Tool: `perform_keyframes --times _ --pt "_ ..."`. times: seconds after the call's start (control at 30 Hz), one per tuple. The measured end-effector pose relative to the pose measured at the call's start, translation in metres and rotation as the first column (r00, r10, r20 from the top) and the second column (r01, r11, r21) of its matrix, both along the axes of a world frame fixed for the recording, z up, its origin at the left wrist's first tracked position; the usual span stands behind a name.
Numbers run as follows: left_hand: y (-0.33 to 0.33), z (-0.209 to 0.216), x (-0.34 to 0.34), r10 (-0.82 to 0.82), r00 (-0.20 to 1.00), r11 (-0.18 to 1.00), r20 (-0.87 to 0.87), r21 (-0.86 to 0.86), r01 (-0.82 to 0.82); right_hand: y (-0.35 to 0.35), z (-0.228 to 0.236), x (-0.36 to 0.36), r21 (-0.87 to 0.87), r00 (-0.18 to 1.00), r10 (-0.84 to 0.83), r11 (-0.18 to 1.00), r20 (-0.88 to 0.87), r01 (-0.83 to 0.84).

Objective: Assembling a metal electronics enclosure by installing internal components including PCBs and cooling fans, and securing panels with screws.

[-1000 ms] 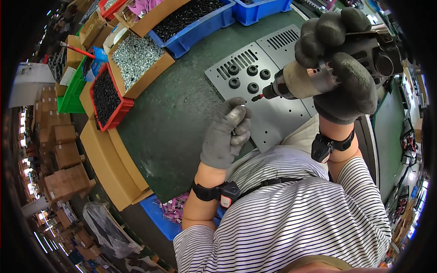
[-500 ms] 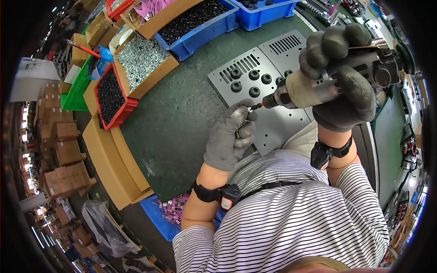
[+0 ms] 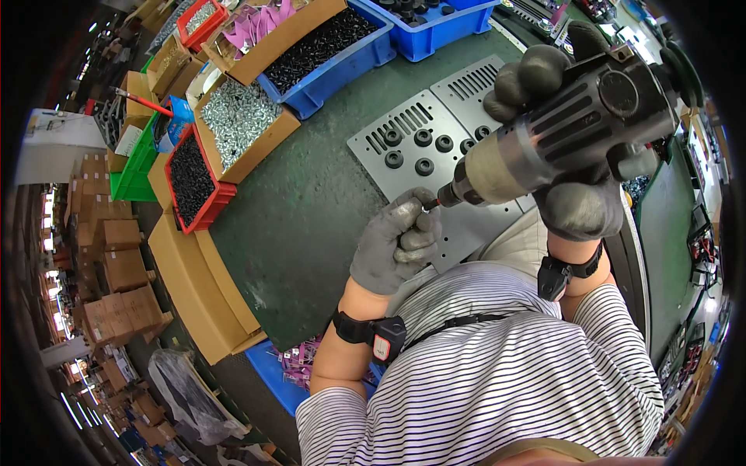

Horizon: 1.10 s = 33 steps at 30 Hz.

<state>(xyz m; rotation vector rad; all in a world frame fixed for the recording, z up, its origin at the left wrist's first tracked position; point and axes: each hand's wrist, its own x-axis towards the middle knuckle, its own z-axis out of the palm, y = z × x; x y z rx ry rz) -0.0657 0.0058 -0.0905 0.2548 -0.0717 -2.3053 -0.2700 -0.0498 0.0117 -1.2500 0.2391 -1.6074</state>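
My right hand (image 3: 584,208), in a dark grey glove, is wrapped round a power screwdriver (image 3: 556,136), tilted with its bit down to the left. My left hand (image 3: 395,242), in a lighter grey glove, is closed, thumb and forefinger pinching a small screw (image 3: 427,208) at the bit's tip. The glove hides most of the screw. Under the tool lies a grey slotted metal plate (image 3: 460,231) with small holes. Several round black rubber feet (image 3: 423,166) rest on it. A second slotted plate (image 3: 465,102) lies against its far side, partly covered by my right hand.
Left of the plates stand a cardboard box of silver screws (image 3: 289,124) and a red bin of small black parts (image 3: 225,196). Blue bins (image 3: 311,99) of black parts line the far side. An open carton (image 3: 194,299) and a blue tray of pink pieces (image 3: 289,400) are at the near left.
The screwdriver has swung lower and closer to me, its bit staying at my left fingertips. My left hand has shifted slightly down, and its fingers cover more of the screw.
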Motion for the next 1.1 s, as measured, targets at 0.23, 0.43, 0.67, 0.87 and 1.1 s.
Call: perform_keyframes --times 0.23,0.43,0.67,0.87,1.1 --pt "0.001 -0.001 -0.010 -0.095 0.994 0.995 0.051 -0.030 0.096 -0.013 -0.017 0.009 -0.136 0.784 0.603 0.798 0.147 -0.588" --pt "-0.005 0.026 0.000 -0.031 0.736 0.953 0.676 -0.203 0.226 -0.029 -0.009 0.017 0.002 0.908 0.399 0.915 0.129 -0.402" --pt "-0.090 0.038 0.050 0.649 -0.079 0.661 0.757 -0.510 0.550 -0.047 -0.009 0.025 0.277 0.999 0.016 0.961 0.041 -0.027" --pt "-0.120 0.037 0.041 0.693 -0.184 0.495 0.697 -0.275 0.825 -0.051 -0.016 0.042 0.315 0.999 0.052 0.948 -0.016 -0.044" --pt "-0.117 0.025 0.064 0.660 -0.085 0.655 0.746 -0.517 0.551 -0.062 -0.013 0.059 0.323 0.998 0.041 0.946 -0.045 -0.025"
